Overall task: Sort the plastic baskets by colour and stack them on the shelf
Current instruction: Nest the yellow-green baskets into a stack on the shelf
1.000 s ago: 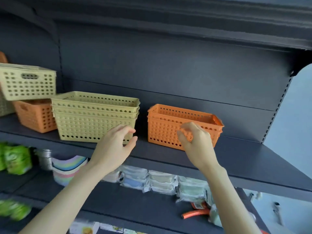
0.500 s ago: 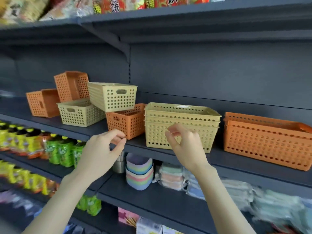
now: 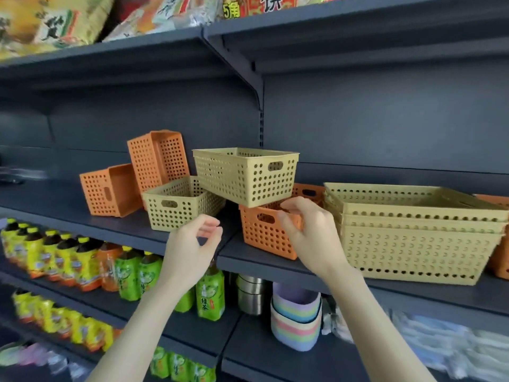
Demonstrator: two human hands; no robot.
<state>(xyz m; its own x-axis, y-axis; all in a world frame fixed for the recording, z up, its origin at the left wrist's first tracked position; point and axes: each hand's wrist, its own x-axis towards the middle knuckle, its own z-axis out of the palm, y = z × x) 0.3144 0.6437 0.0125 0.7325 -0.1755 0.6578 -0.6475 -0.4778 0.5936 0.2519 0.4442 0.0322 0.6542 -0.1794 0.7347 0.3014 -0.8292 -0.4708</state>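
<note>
On the dark shelf (image 3: 275, 260) a small orange basket (image 3: 264, 238) carries a yellow basket (image 3: 245, 175), which also leans on a small yellow basket (image 3: 179, 206). Further left, one orange basket (image 3: 110, 190) lies on its side and another orange basket (image 3: 158, 158) stands on end. A stack of large yellow baskets (image 3: 413, 235) sits to the right, with an orange stack (image 3: 500, 260) at the frame's edge. My left hand (image 3: 192, 249) hovers below the small yellow basket, its fingers loosely curled and holding nothing. My right hand (image 3: 308, 232) is at the small orange basket's upper right corner, fingers loosely curled, with no clear grip.
Below are rows of green and yellow drink bottles (image 3: 82, 263), metal tins (image 3: 252, 293) and stacked pastel bowls (image 3: 296, 318). Snack bags (image 3: 55, 20) fill the shelf above. A shelf bracket (image 3: 248, 73) juts out overhead.
My view has swung left and up, from the large stacks to the jumbled small baskets. Both hands moved left with it, and my right hand now reaches the small orange basket.
</note>
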